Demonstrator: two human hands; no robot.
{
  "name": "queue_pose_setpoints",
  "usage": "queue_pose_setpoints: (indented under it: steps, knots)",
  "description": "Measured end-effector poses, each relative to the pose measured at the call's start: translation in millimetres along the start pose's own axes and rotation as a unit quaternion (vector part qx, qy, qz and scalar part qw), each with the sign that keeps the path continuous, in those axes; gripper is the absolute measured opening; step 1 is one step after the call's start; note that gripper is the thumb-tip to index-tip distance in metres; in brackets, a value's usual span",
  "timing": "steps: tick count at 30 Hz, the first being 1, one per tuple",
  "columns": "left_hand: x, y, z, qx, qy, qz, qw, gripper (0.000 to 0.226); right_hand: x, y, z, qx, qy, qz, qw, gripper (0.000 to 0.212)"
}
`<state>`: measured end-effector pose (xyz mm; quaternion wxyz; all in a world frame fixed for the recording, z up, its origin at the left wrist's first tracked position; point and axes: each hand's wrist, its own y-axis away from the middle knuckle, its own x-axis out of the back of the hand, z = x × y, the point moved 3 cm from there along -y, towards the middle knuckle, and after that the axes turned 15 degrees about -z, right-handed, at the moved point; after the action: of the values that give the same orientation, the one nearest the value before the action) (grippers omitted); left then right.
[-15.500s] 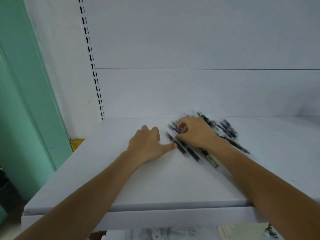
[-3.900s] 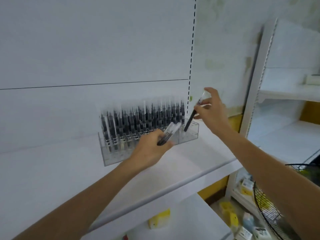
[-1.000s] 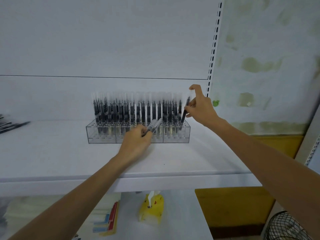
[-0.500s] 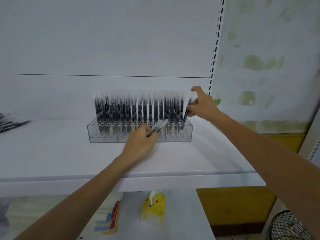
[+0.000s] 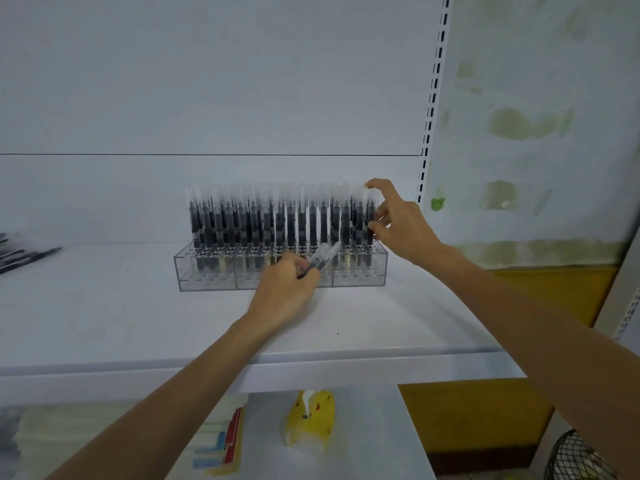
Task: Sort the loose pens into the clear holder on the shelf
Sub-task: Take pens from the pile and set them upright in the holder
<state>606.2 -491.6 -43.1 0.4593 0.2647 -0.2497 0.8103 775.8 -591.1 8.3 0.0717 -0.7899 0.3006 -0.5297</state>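
Observation:
A clear holder (image 5: 207, 276) stands on the white shelf (image 5: 104, 323), packed with several upright black pens (image 5: 277, 220) with clear caps. My left hand (image 5: 285, 292) grips a small bundle of pens (image 5: 323, 259) just in front of the holder's middle. My right hand (image 5: 401, 226) is at the holder's right end. Its index finger reaches over the cap of the rightmost pen (image 5: 370, 216), which stands in a slot, and its thumb touches the barrel. Several loose pens (image 5: 24, 254) lie at the shelf's far left.
A slotted upright rail (image 5: 433, 98) runs up the back panel right of the holder. Below the shelf sit a yellow packet (image 5: 310, 420) and stacked paper goods (image 5: 221, 441). A black wire basket (image 5: 581, 459) shows at the bottom right.
My right hand has lowered its pen into the rightmost slot and loosened its pinch, with the index finger now up at the cap. My left hand still holds its bundle in place.

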Motion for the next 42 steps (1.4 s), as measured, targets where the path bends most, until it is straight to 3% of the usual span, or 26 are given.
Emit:
queue_pose_setpoints:
  steps: [5,7,9,11,13,16,19,22,26,28,34,40,42]
  knots:
    - [3,-1,-3,-0.008,0.013,0.01,1.0,0.013,-3,0,0,-0.02,0.027,0.012,0.999,0.063]
    - [9,1,-5,-0.021,0.037,0.029,0.999,0.014,-3,2,-3,-0.044,0.078,0.075,0.993,0.068]
    - [17,5,-7,-0.037,0.07,0.056,0.995,0.015,-6,6,-21,-0.009,0.125,0.159,0.979,0.059]
    - [28,10,-9,-0.053,0.093,0.088,0.99,0.016,-17,4,-50,0.05,0.062,0.154,0.985,0.04]
    - [39,14,-12,-0.06,0.11,0.111,0.986,0.017,-37,-3,-82,0.048,-0.067,0.041,0.996,0.029]
    - [59,22,-22,-0.061,0.122,0.124,0.983,0.02,-67,-14,-119,0.032,-0.232,-0.076,0.969,0.032]
    - [85,35,-39,-0.065,0.09,0.139,0.984,0.019,-84,-28,-145,0.024,-0.335,-0.076,0.939,0.031]
    - [114,48,-64,-0.059,0.082,0.134,0.986,0.015,-86,-48,-166,0.021,-0.385,-0.015,0.922,0.034]
    - [141,65,-100,-0.013,0.063,0.137,0.989,0.015,-81,-74,-185,0.065,-0.311,0.092,0.944,0.042]
    - [148,69,-113,0.011,0.06,0.142,0.988,0.017,-88,-80,-190,0.099,-0.243,0.105,0.959,0.042]
    - [151,71,-118,0.01,0.087,0.127,0.988,0.022,-108,-88,-193,0.111,-0.127,0.082,0.982,0.041]
    - [152,72,-119,0.01,0.111,0.107,0.988,0.021,-133,-81,-191,0.088,0.001,-0.06,0.994,0.051]
    - [152,71,-117,0.008,0.114,0.099,0.988,0.022,-136,-79,-190,0.072,0.024,-0.062,0.995,0.056]
